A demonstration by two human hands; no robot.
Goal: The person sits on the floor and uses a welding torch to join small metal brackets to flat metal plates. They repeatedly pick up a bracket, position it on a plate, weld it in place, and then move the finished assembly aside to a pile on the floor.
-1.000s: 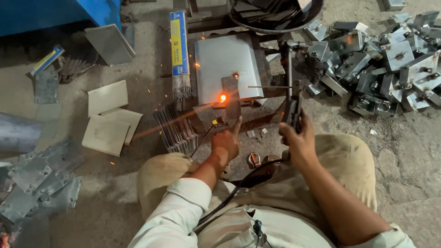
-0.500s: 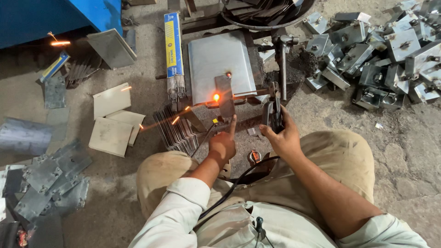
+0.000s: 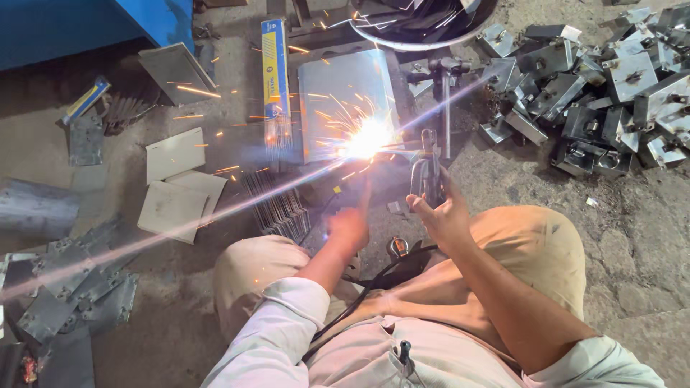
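a long, narrow blue and yellow box (image 3: 275, 79) lies open on the floor left of the sparks, rods spilling from its near end. a smaller blue and yellow pack (image 3: 86, 99) lies far left.

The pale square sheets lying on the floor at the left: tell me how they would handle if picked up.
The pale square sheets look thin and flat, so probably light yet stiff. They overlap loosely, so one may slide off another. Lying flush on the floor, an edge is likely hard to lift.
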